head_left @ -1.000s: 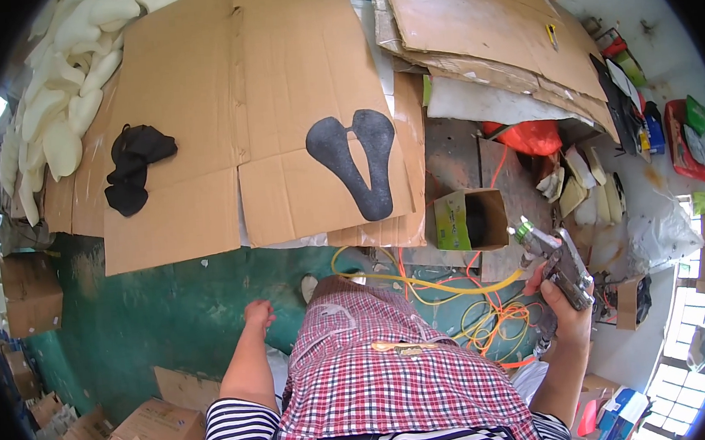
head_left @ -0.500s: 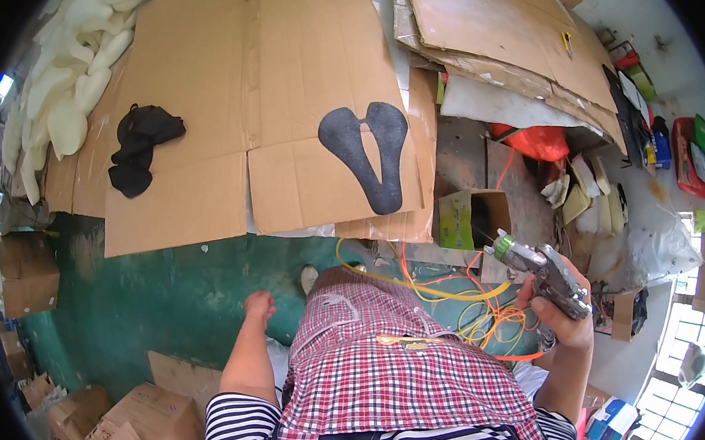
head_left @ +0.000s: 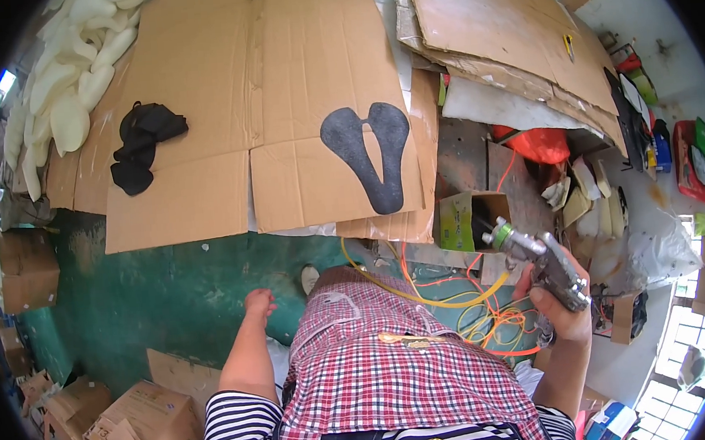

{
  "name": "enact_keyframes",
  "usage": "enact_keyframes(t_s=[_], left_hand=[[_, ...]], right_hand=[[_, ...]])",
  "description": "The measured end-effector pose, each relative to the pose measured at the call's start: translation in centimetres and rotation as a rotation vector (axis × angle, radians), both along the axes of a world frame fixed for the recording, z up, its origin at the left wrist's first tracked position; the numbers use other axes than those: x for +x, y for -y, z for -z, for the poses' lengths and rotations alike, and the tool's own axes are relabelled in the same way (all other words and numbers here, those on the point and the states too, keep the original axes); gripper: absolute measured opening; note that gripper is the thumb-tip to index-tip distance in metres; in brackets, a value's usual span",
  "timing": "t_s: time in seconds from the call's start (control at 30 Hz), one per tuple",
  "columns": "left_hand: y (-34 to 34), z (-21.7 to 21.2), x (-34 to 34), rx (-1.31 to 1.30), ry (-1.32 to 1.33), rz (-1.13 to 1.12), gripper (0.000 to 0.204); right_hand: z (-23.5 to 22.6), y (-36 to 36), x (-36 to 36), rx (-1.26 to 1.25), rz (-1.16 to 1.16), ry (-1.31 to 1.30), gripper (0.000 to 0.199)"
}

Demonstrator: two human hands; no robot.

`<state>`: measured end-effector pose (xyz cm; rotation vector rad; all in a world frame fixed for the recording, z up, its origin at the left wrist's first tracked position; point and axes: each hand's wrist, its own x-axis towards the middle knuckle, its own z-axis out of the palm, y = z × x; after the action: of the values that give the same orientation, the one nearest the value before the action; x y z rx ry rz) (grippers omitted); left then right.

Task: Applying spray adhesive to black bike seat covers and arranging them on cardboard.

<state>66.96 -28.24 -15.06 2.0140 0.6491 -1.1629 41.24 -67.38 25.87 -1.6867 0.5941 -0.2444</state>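
Note:
My right hand grips a metal spray gun at the right, its green-ringed nozzle pointing left, toward the table. A yellow hose runs near the gun and sags past my apron. My left hand hangs over the green floor with its fingers curled in and nothing visible in it. On the cardboard-covered table lies a flat black saddle-shaped piece with a slot down its middle, touched by neither hand. Crumpled black fabric rests farther left on the cardboard.
Cream foam pieces are heaped at the far left. An open green-sided box stands below the table's right end, close to the gun. Tangled orange and yellow hoses lie on the floor. Cardboard boxes stand behind my left arm.
My right hand has raised the spray gun slightly. The left hand, the black piece and the fabric stay where they were.

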Motion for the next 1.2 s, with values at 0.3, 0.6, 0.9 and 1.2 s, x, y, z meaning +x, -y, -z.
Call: enact_keyframes(t_s=[0.3,0.6,0.9,1.2], left_hand=[[0.2,-0.4,0.3,-0.005,0.047,-0.005,0.024],[-0.1,0.2,0.2,-0.025,0.035,-0.003,0.024],[0.2,-0.4,0.4,-0.026,0.022,-0.005,0.026],[1.3,-0.6,1.3,-0.012,0.023,0.059,0.027]], right_hand=[[0.1,-0.2,-0.6,-0.001,0.147,0.030,0.063],[-0.4,0.2,-1.3,0.022,0.071,-0.005,0.062],[0.1,-0.2,-4.3,-0.058,-0.049,-0.132,0.056],[0.0,-1.9,-5.1,-0.067,0.057,-0.073,0.056]])
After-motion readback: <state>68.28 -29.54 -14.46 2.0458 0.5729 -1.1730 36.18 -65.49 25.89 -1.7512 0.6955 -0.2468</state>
